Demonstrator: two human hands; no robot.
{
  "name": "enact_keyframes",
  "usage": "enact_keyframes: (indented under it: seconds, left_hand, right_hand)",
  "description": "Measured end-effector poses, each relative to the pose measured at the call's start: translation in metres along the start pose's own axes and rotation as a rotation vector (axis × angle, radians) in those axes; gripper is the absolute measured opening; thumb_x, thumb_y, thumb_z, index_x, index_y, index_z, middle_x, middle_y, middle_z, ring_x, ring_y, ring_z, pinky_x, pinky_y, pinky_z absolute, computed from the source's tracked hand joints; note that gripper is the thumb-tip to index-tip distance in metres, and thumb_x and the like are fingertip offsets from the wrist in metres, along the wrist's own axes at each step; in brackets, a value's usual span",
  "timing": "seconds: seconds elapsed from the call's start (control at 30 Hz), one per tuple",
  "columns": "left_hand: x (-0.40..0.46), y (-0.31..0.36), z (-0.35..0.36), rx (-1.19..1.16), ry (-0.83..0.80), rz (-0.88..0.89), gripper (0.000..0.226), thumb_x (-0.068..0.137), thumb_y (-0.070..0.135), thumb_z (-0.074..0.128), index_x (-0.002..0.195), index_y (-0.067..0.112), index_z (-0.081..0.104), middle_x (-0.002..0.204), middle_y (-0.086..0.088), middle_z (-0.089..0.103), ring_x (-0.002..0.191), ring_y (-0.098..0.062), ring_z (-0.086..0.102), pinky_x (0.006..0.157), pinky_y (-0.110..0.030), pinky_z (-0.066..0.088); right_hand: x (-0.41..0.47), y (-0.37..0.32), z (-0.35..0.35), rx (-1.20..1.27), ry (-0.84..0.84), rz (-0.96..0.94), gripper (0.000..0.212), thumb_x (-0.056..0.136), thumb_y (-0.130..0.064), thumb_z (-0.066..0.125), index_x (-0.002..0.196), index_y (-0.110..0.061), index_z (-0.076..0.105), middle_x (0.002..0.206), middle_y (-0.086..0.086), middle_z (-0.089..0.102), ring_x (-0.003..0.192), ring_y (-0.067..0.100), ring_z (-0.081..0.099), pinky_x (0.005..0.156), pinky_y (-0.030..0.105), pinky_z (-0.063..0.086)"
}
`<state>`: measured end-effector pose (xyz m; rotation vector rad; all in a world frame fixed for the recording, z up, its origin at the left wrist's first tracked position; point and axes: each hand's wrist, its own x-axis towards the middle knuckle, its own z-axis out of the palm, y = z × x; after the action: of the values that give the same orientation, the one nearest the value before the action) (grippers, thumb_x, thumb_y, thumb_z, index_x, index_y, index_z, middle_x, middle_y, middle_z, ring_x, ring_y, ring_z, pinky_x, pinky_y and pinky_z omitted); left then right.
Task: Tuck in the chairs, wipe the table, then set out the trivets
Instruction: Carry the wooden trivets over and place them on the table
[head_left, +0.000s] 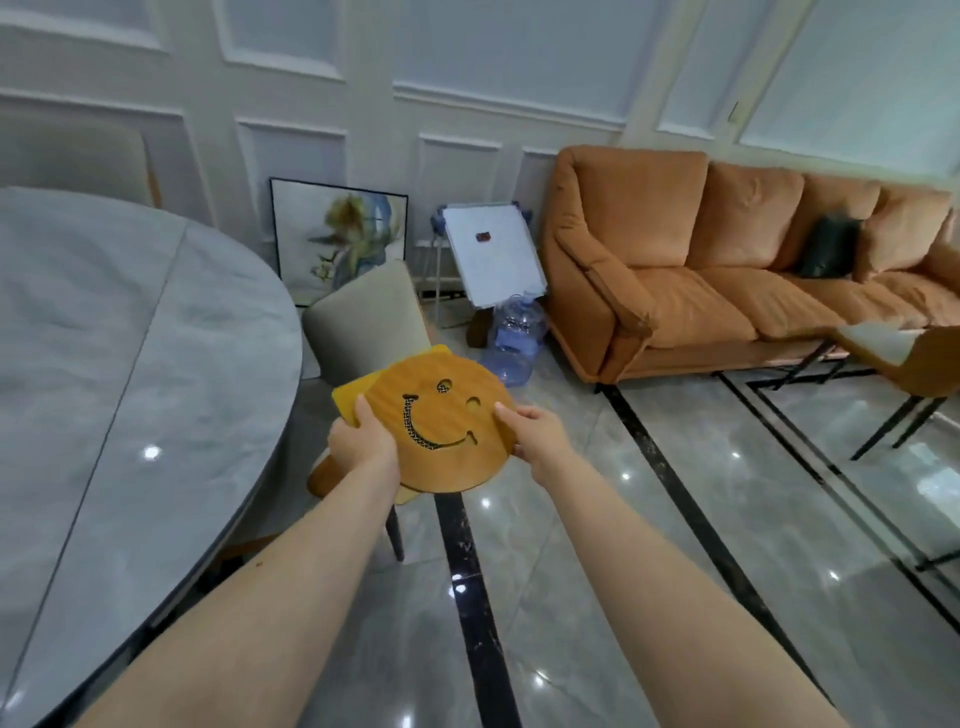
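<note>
I hold a stack of wooden trivets in front of me over the floor. The top one is round with a cut-out smiley face, and yellow trivets show beneath it at the left edge. My left hand grips the stack's left side and my right hand grips its right side. The round grey marble table fills the left of the view, apart from the trivets. A beige chair stands at the table's right edge, behind the trivets, its seat partly under the tabletop.
An orange sofa lines the right wall, with a dark cushion on it. A framed painting, a small whiteboard and a water jug stand by the back wall. Another chair stands at the far right on the glossy tiled floor.
</note>
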<state>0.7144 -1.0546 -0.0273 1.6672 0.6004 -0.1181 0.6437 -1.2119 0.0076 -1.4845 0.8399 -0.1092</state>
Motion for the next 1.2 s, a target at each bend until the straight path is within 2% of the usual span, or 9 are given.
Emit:
enact_keyframes:
  seconds: [0.27,0.4,0.5,0.6,0.67,0.8,0.93,1.2]
  left_hand:
    - [0.124,0.053,0.053,-0.164,0.177,-0.063,0.054,0.096,0.048,0.040,0.122,0.003,0.054,0.122,-0.016,0.059,0.111,-0.037,0.056,0.095,-0.047,0.047]
    - [0.181,0.092,0.073,-0.215,0.237,-0.058,0.050,0.097,0.045,0.041,0.115,0.003,0.058,0.117,-0.016,0.062,0.108,-0.035,0.058,0.094,-0.045,0.047]
    - [0.214,0.114,0.085,-0.195,0.261,-0.056,0.049,0.097,0.045,0.039,0.116,0.004,0.056,0.118,-0.016,0.060,0.109,-0.035,0.057,0.097,-0.045,0.046]
    - [0.244,0.130,0.095,-0.212,0.305,-0.081,0.051,0.097,0.046,0.038,0.119,0.002,0.054,0.120,-0.016,0.059,0.110,-0.035,0.056,0.095,-0.045,0.045]
    - [0.260,0.136,0.100,-0.230,0.340,-0.089,0.052,0.097,0.047,0.038,0.120,0.002,0.054,0.120,-0.016,0.059,0.110,-0.034,0.057,0.095,-0.044,0.045]
    - [0.301,0.149,0.110,-0.301,0.475,-0.141,0.051,0.097,0.044,0.040,0.123,0.001,0.053,0.123,-0.017,0.057,0.114,-0.034,0.055,0.096,-0.043,0.044]
    - [0.334,0.156,0.119,-0.370,0.633,-0.179,0.052,0.098,0.043,0.041,0.122,-0.001,0.054,0.123,-0.017,0.058,0.113,-0.035,0.055,0.095,-0.042,0.043]
    - [0.346,0.153,0.133,-0.563,0.955,-0.296,0.048,0.098,0.039,0.038,0.110,-0.003,0.058,0.114,-0.019,0.060,0.106,-0.036,0.057,0.092,-0.045,0.044]
  right_hand:
    - [0.137,-0.069,0.077,-0.073,-0.128,-0.043,0.036,0.087,-0.016,0.068,0.119,-0.004,0.057,0.120,0.014,0.060,0.103,0.026,0.059,0.088,0.036,0.052]
    - [0.196,-0.107,0.117,-0.039,-0.202,-0.029,0.037,0.086,-0.015,0.068,0.120,-0.005,0.057,0.117,0.012,0.062,0.101,0.025,0.059,0.082,0.034,0.051]
    - [0.233,-0.127,0.141,-0.080,-0.246,-0.034,0.038,0.084,-0.013,0.070,0.120,-0.005,0.058,0.120,0.012,0.063,0.105,0.028,0.061,0.086,0.038,0.053]
    - [0.267,-0.146,0.165,-0.085,-0.303,-0.031,0.037,0.083,-0.007,0.071,0.118,-0.003,0.058,0.112,0.010,0.062,0.105,0.026,0.061,0.083,0.035,0.052]
    - [0.287,-0.156,0.178,-0.119,-0.334,-0.051,0.036,0.079,-0.007,0.075,0.112,-0.008,0.059,0.113,0.009,0.062,0.107,0.026,0.060,0.090,0.037,0.052]
    - [0.341,-0.169,0.222,-0.198,-0.451,-0.038,0.040,0.076,-0.006,0.078,0.112,-0.006,0.062,0.111,0.007,0.063,0.105,0.024,0.059,0.089,0.033,0.049]
    - [0.394,-0.177,0.266,-0.222,-0.568,0.005,0.053,0.072,0.001,0.078,0.121,-0.001,0.057,0.120,0.013,0.062,0.110,0.031,0.060,0.095,0.040,0.050]
    - [0.446,-0.199,0.332,-0.381,-0.903,0.005,0.050,0.071,0.007,0.077,0.117,0.003,0.056,0.118,0.018,0.063,0.109,0.032,0.062,0.093,0.039,0.051]
